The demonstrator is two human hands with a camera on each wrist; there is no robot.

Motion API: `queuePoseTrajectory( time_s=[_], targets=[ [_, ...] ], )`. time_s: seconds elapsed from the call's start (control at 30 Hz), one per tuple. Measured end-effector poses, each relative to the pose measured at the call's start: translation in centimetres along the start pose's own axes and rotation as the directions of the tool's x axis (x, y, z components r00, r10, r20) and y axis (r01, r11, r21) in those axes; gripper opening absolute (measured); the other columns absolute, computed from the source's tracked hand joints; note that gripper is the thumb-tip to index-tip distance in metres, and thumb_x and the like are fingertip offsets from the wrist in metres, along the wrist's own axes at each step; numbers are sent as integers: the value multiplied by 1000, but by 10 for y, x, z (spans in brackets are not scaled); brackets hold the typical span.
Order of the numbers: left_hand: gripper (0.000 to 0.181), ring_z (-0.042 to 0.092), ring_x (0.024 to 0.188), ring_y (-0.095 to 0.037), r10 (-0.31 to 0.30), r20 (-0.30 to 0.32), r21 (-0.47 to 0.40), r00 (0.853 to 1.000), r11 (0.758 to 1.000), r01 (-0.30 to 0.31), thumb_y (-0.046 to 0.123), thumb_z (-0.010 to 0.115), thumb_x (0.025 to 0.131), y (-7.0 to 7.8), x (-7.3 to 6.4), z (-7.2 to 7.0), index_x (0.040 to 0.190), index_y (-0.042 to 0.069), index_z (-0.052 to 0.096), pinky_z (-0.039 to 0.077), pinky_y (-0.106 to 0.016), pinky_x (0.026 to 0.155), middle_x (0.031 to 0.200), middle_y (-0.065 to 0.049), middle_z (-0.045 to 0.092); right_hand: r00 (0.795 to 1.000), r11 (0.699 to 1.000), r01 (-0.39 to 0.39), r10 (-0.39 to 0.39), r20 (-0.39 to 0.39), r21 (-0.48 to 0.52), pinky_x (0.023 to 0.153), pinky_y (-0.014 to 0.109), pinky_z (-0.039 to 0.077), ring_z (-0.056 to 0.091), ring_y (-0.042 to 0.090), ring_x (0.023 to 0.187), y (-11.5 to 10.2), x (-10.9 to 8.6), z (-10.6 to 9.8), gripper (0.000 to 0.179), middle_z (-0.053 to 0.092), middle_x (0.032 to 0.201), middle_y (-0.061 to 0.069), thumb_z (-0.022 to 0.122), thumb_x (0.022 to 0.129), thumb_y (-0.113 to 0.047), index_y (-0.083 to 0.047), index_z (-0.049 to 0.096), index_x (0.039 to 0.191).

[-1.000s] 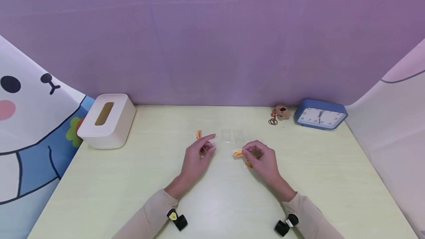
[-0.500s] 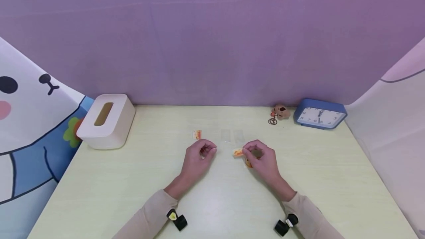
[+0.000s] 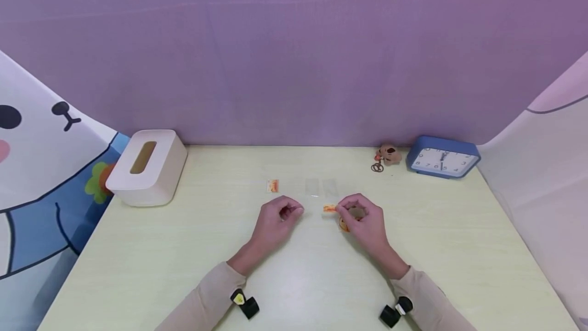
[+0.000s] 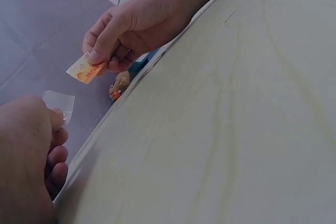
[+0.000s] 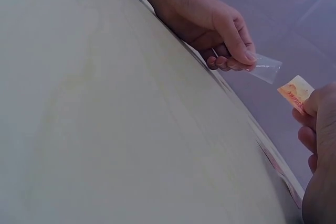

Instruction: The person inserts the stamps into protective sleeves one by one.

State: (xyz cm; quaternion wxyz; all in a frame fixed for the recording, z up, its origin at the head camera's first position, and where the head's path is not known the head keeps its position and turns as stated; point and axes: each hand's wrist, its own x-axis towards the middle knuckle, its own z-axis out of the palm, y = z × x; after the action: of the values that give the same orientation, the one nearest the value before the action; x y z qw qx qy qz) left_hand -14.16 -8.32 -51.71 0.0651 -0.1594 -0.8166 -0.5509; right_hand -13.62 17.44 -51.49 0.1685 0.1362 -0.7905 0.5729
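Note:
My left hand [image 3: 277,221] pinches a small clear plastic sleeve [image 5: 268,69] between thumb and forefinger, above the table. Facing it, my right hand [image 3: 366,221] holds a small orange-and-white printed card [image 4: 84,71] by one end. In the right wrist view the card and the sleeve point toward each other with a gap between them. On the table behind my left hand lies a similar orange-printed piece [image 3: 273,186]. Two flat clear sleeves [image 3: 312,187] lie side by side beyond the hands. A round orange-brown item [image 3: 343,225] is partly covered by my right hand.
A white tissue box [image 3: 147,167] stands at the back left of the table [image 3: 294,290]. At the back right are a brown plush keychain [image 3: 389,155] and a blue clock [image 3: 443,157]. Behind the table hangs a purple cloth [image 3: 294,55].
My left forefinger, stretched out at first, has bent in to the thumb, and that hand has shifted slightly right. The card in my right hand has tilted and risen slightly.

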Motion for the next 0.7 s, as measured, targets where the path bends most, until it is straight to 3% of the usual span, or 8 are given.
queuePoseTrajectory(
  time_s=[0.2, 0.7],
  targets=[
    [6, 61, 77, -10, 9, 36, 22, 999, 1000, -10, 12, 80, 103, 1, 0, 0, 101, 7, 82, 53, -24, 71, 88, 2, 73, 1000, 999, 25, -25, 8, 32, 79, 20, 55, 70, 7, 89, 0, -1, 0, 15, 79, 91, 8, 84, 94, 7, -7, 78, 98],
    [5, 59, 75, -9, 39, 64, 23, 997, 999, -40, 10, 80, 103, 0, -1, 1, 100, 7, 82, 52, -24, 69, 86, 4, 72, 995, 996, 88, -89, 46, 19, 72, 28, 54, 65, 8, 83, 2, -1, 1, 19, 76, 89, 5, 83, 90, 12, -5, 78, 97]
  ],
)
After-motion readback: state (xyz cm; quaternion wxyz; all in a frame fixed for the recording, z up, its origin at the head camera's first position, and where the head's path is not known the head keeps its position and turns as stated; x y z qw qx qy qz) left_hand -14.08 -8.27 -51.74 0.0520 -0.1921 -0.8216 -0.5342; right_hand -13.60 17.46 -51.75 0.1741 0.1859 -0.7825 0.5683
